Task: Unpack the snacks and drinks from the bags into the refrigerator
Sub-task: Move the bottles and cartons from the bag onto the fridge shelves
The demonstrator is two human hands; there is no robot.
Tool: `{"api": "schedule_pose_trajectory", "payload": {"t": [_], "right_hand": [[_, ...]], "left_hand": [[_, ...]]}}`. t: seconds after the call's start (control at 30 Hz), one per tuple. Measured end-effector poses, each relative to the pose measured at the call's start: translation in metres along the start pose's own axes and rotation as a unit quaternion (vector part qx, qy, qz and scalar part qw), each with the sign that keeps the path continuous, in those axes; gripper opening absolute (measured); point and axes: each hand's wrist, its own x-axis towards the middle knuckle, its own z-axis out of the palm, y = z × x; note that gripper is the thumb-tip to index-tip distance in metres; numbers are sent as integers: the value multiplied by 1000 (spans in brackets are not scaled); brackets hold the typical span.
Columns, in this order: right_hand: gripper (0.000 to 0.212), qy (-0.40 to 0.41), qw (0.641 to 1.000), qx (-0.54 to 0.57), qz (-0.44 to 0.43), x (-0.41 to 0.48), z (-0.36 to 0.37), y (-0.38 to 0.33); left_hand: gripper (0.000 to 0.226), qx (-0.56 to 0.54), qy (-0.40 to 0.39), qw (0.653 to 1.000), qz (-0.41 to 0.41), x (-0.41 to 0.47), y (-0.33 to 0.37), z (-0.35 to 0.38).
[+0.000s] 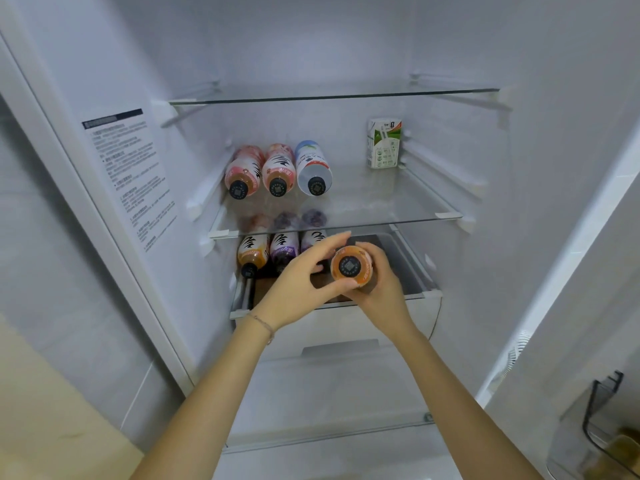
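White refrigerator (346,46) is standing open. At 9 o'clock, grey printed paper sticker (128,174) is sitting on the left inner wall. On clear glass middle shelf (381,202), at 11 o'clock, pair of pink plastic bottles (242,171) and white-and-blue plastic bottle (313,168) are lying side by side with caps facing the camera. Under that shelf, amber plastic bottle (252,252) and two purple plastic bottles (284,251) are lying the same way. Left grip (304,275), thin bracelet (263,327) on its wrist, is curling fingers over and thumb under orange plastic bottle with a black cap (351,266). That bottle is sitting at frame centre, just in front of the shelf edge, above white plastic drawer (433,306). Right grip (384,289) is clamping it from 4 o'clock. At 1 o'clock, green-and-white drink carton (383,143) is standing upright at the shelf's back right. At 5 o'clock, clear door bin (602,420) is showing.
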Motion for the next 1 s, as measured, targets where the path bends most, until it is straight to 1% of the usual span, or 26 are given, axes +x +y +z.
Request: {"api": "schedule_pose_trajectory", "payload": {"t": [0.13, 0.27, 0.33, 0.37, 0.4, 0.43, 0.47, 0.5, 0.53, 0.6, 0.63, 0.7, 0.77, 0.83, 0.9, 1.0], "right_hand": [[68, -12, 1000, -6, -8, 5, 0, 10], [74, -21, 1000, -8, -15, 5, -6, 12], [77, -30, 999, -16, -2, 0, -12, 15], [76, -38, 999, -6, 4, -3, -13, 17], [71, -43, 999, 11, 11, -7, -12, 19], [60, -41, 999, 16, 13, -10, -10, 20], [48, -25, 1000, 6, 10, -12, -7, 21], [41, -4, 1000, -22, 0, -11, -4, 26], [40, 6, 999, -39, -3, -9, -2, 29], [48, 12, 999, -46, 16, -4, -3, 36], [52, 1, 999, -45, 28, 0, -3, 38], [60, -33, 997, -23, 63, 4, 1, 44], [79, -80, 993, -16, 89, 6, 5, 47], [94, -106, 989, -52, 94, 13, 6, 49], [92, -114, 987, -74, 89, 22, 6, 48], [87, -131, 985, -59, 91, 35, 0, 45]], "left_hand": [[35, 24, 31, 999, 14, 6, 1, 7], [32, 8, 41, 999, 17, 11, -6, 11], [29, 35, 43, 998, 26, 10, -14, 17], [25, 51, 57, 997, 28, 10, -21, 21], [21, 61, 76, 995, 27, 10, -27, 26], [19, 71, 85, 994, 23, 12, -32, 31], [17, 85, 76, 993, 20, 14, -35, 35], [17, 100, 61, 993, 19, 17, -38, 39], [18, 112, 49, 992, 17, 20, -41, 41], [23, 127, 40, 991, 4, 25, -47, 44], [25, 125, 42, 991, -7, 26, -51, 45], [27, 89, 59, 994, -35, 24, -59, 47], [29, 48, 68, 995, -61, 21, -62, 53], [33, 38, 64, 995, -69, 22, -61, 56], [36, 38, 52, 995, -72, 26, -61, 53], [39, 70, 53, 994, -69, 35, -63, 40]]}}
